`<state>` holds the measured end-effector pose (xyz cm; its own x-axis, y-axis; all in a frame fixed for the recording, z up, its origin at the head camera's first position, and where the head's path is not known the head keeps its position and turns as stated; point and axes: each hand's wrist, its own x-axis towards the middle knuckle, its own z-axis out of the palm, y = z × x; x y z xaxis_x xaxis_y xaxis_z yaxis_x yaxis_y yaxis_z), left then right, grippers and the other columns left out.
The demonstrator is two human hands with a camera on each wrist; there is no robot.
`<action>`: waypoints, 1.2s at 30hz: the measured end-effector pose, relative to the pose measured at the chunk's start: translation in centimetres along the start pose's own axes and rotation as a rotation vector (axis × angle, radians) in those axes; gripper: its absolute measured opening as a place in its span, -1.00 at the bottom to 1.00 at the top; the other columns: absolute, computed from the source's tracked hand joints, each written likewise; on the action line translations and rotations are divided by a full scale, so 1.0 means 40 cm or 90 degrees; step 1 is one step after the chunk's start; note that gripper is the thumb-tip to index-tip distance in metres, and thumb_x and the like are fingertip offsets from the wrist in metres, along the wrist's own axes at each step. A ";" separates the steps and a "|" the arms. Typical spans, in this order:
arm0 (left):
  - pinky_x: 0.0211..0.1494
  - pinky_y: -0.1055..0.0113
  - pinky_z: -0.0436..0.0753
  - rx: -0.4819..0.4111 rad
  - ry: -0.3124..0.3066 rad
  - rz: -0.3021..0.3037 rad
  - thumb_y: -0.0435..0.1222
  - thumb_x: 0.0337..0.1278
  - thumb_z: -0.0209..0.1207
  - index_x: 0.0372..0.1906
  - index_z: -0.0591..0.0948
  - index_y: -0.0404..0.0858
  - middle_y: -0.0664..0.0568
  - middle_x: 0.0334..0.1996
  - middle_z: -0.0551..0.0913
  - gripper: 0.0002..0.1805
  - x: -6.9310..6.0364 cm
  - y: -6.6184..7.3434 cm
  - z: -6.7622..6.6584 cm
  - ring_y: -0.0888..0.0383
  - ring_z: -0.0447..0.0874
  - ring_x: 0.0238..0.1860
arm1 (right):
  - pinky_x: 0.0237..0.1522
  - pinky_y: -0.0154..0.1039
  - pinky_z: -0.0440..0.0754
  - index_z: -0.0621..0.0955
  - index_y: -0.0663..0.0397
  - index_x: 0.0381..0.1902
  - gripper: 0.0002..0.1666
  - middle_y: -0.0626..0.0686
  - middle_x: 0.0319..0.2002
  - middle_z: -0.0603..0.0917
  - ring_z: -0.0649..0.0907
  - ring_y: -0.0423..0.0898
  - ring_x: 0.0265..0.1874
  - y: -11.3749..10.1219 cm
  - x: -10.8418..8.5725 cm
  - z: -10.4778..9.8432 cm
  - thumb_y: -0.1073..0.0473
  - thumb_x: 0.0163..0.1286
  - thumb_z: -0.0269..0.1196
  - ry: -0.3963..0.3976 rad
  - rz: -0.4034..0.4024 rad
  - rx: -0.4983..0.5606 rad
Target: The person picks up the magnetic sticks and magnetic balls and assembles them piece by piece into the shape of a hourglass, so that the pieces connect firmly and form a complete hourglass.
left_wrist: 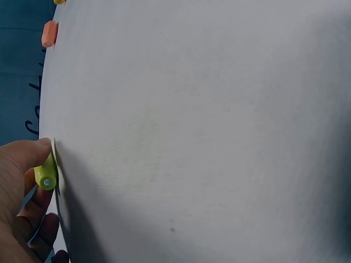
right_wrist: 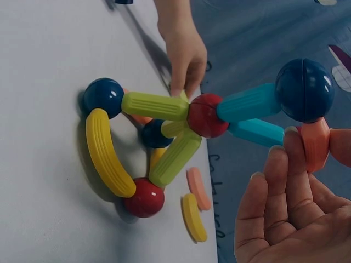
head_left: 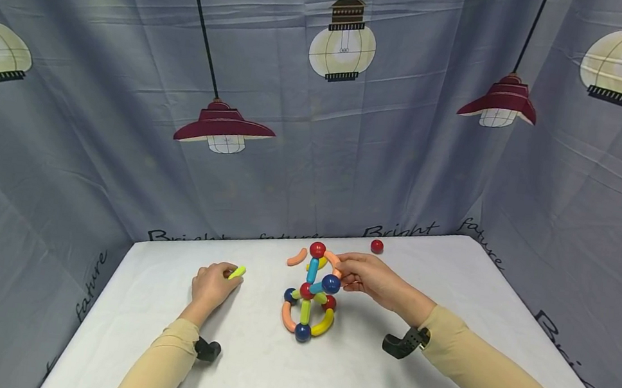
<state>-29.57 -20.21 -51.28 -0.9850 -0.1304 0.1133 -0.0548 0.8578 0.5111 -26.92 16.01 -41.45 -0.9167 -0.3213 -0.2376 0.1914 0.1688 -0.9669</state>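
A magnetic ball-and-stick structure stands on the white table [head_left: 254, 368]. Its base joins curved yellow [right_wrist: 107, 153] and orange rods with blue and red balls. Lime sticks [right_wrist: 156, 106] rise from there to a central red ball [right_wrist: 208, 115]. Two light-blue sticks [head_left: 312, 270] continue upward to a red ball [head_left: 318, 250] and a blue ball [head_left: 331, 284]. Between these upper balls, my right hand [head_left: 376, 283] pinches a curved orange rod [right_wrist: 316, 145]. Left of the structure, my left hand [head_left: 211, 285] pinches a lime stick [left_wrist: 46, 175] between thumb and fingers, low over the table.
Behind the structure lie a loose curved orange rod [head_left: 297, 257] and a curved yellow rod [right_wrist: 193, 218]. A single red ball [head_left: 377, 247] sits near the table's back edge. A grey curtain [head_left: 313, 175] printed with lamps hangs behind the table.
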 end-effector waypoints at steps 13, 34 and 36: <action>0.02 -0.03 0.45 -0.068 -0.007 0.015 -0.20 0.30 0.30 0.12 0.71 -0.25 -0.08 -0.10 0.70 -0.64 -0.005 0.016 0.002 -0.09 0.52 -0.04 | -0.11 -0.24 0.70 0.39 0.40 0.40 -0.31 0.11 -0.24 0.66 0.62 -0.06 -0.31 -0.001 -0.001 0.000 0.09 0.46 0.23 -0.003 -0.002 0.001; 0.22 0.07 0.58 -0.546 -0.160 0.030 -0.14 0.32 0.34 0.12 0.63 -0.34 0.01 -0.10 0.74 -0.58 -0.100 0.189 0.020 0.14 0.67 -0.04 | -0.09 -0.24 0.70 0.42 0.38 0.38 -0.34 0.10 -0.23 0.70 0.63 -0.06 -0.29 -0.007 -0.012 0.002 0.09 0.47 0.24 -0.002 0.003 0.007; 0.21 0.13 0.58 -0.562 -0.169 0.033 -0.18 0.31 0.34 0.11 0.61 -0.35 0.01 -0.12 0.73 -0.59 -0.106 0.199 0.020 0.15 0.67 -0.06 | -0.10 -0.24 0.70 0.42 0.37 0.38 -0.34 0.10 -0.22 0.70 0.64 -0.06 -0.28 -0.006 -0.011 0.001 0.08 0.47 0.24 -0.002 -0.001 0.004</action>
<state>-25.96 -12.43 -48.37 -0.9940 0.1090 0.0111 0.0280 0.1554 0.9875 -26.53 16.07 -41.12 -0.9160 -0.3242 -0.2362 0.1919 0.1629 -0.9678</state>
